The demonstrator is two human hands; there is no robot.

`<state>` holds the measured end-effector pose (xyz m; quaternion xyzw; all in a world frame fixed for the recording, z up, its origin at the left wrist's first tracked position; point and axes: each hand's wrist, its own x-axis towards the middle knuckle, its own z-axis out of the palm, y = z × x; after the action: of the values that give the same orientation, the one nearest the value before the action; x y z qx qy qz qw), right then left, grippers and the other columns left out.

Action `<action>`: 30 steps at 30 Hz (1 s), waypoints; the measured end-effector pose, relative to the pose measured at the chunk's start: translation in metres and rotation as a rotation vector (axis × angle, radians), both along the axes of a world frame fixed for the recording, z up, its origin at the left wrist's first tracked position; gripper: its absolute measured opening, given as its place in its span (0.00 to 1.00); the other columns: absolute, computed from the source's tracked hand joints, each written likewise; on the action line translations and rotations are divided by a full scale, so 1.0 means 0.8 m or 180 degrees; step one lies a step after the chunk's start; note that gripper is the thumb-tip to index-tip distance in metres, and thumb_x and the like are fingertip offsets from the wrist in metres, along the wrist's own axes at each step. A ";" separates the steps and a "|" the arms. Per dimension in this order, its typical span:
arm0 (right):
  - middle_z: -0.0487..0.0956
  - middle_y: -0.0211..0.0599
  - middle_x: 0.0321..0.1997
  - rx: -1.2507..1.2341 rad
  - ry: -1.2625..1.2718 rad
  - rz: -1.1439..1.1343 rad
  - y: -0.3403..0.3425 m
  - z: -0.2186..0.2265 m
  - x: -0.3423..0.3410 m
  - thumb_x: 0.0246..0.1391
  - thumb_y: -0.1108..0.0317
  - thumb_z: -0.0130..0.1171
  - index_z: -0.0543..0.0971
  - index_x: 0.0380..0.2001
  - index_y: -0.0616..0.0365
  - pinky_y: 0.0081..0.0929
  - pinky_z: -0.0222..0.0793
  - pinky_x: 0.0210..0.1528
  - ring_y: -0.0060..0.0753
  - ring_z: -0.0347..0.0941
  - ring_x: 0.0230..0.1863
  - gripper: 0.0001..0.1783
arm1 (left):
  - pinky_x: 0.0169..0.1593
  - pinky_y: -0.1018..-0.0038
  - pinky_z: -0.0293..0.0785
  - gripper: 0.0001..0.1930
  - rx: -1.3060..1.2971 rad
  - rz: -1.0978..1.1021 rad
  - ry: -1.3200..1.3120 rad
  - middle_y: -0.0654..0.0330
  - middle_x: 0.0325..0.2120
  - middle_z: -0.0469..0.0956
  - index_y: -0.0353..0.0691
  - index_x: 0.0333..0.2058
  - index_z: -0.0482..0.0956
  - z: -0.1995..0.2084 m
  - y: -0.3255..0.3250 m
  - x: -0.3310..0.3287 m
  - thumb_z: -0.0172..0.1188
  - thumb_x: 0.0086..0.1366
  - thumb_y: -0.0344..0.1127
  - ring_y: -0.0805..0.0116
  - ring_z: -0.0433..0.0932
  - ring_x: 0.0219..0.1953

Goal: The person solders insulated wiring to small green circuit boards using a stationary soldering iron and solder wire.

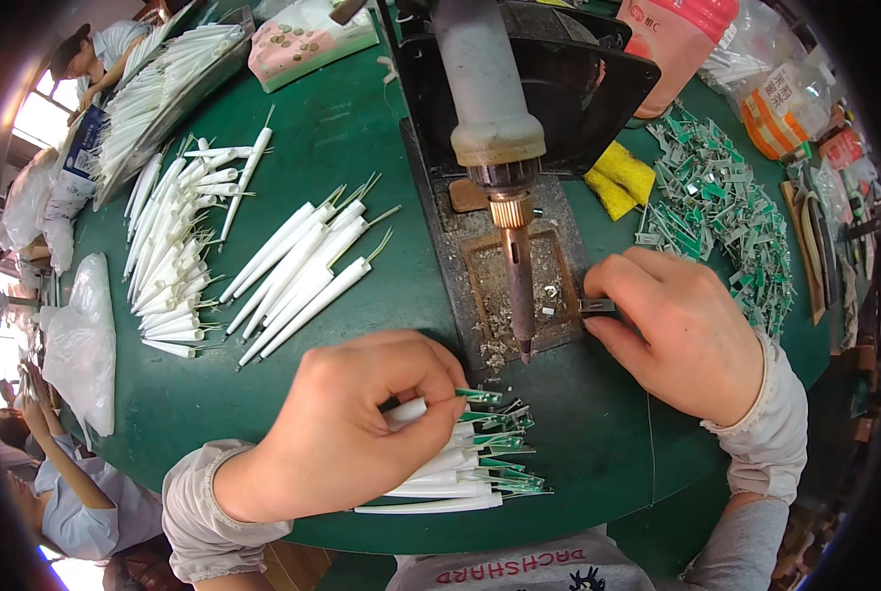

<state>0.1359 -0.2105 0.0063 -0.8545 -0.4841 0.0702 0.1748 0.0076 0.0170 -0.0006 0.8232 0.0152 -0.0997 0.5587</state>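
My left hand [357,419] is closed, thumb and forefinger pinching a slim white plastic tube [407,412]. A small green circuit board [482,396] shows just past its fingertips, above a row of white tubes [445,489] with green boards and thin wires at their right ends. To the right, my right hand [672,330] pinches a small dark grey rectangular piece [596,305] at the edge of the soldering stand. Between the hands, a soldering iron [519,286] hangs tip down over the stand's tray [472,295], which holds solder crumbs.
White tubes with wires [307,266] lie left of the stand, with a larger pile [174,256] farther left. Loose green boards [721,212] are heaped at the right. A yellow sponge [620,180], a tissue pack [307,44] and a plastic bag [81,345] also surround the workspace.
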 end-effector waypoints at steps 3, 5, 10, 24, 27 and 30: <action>0.71 0.41 0.25 0.0079 0.0032 0.0105 0.000 -0.005 0.003 0.43 0.72 0.63 0.70 0.30 0.59 0.39 0.68 0.30 0.48 0.72 0.29 0.12 | 0.35 0.76 0.72 0.04 0.0496 -0.0187 -0.0361 0.58 0.31 0.79 0.34 0.22 0.76 -0.010 0.000 -0.002 0.63 0.50 0.21 0.68 0.75 0.32; 0.71 0.40 0.25 0.0116 0.0078 0.0157 0.000 -0.004 0.003 0.43 0.73 0.62 0.70 0.30 0.59 0.39 0.69 0.30 0.47 0.73 0.29 0.11 | 0.36 0.72 0.71 0.05 0.0641 -0.0266 -0.0542 0.59 0.31 0.78 0.35 0.22 0.76 -0.013 0.001 -0.002 0.64 0.48 0.21 0.63 0.74 0.31; 0.71 0.39 0.22 -0.0062 -0.0250 0.0314 -0.003 -0.001 0.000 0.41 0.75 0.59 0.70 0.28 0.58 0.38 0.69 0.25 0.46 0.73 0.26 0.10 | 0.38 0.69 0.70 0.09 0.1242 -0.0084 -0.0975 0.57 0.29 0.75 0.36 0.23 0.75 -0.007 0.006 0.007 0.68 0.45 0.24 0.58 0.72 0.34; 0.69 0.36 0.21 0.0859 0.0394 0.0441 0.008 0.014 -0.010 0.36 0.78 0.60 0.72 0.26 0.57 0.33 0.64 0.20 0.39 0.69 0.21 0.10 | 0.37 0.72 0.74 0.09 0.2066 0.0695 -0.1262 0.56 0.29 0.78 0.34 0.31 0.76 -0.008 0.015 0.010 0.65 0.50 0.21 0.62 0.78 0.32; 0.69 0.33 0.21 0.0731 0.1358 0.0431 0.007 0.022 -0.016 0.38 0.78 0.58 0.73 0.26 0.57 0.28 0.63 0.19 0.32 0.69 0.19 0.08 | 0.37 0.76 0.76 0.08 0.1120 0.0521 -0.0601 0.57 0.28 0.79 0.33 0.32 0.76 0.015 0.003 0.006 0.64 0.52 0.21 0.69 0.79 0.31; 0.69 0.31 0.21 0.0755 0.1928 0.0476 0.012 0.019 -0.020 0.40 0.78 0.57 0.72 0.26 0.58 0.24 0.62 0.18 0.24 0.67 0.17 0.07 | 0.37 0.79 0.76 0.09 0.0711 0.0294 -0.0241 0.59 0.31 0.78 0.32 0.34 0.78 0.020 0.005 0.001 0.65 0.53 0.22 0.74 0.78 0.35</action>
<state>0.1202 -0.2011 0.0218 -0.7306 -0.4763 0.2768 0.4034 0.0088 0.0214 0.0155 0.8819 0.0429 -0.0403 0.4677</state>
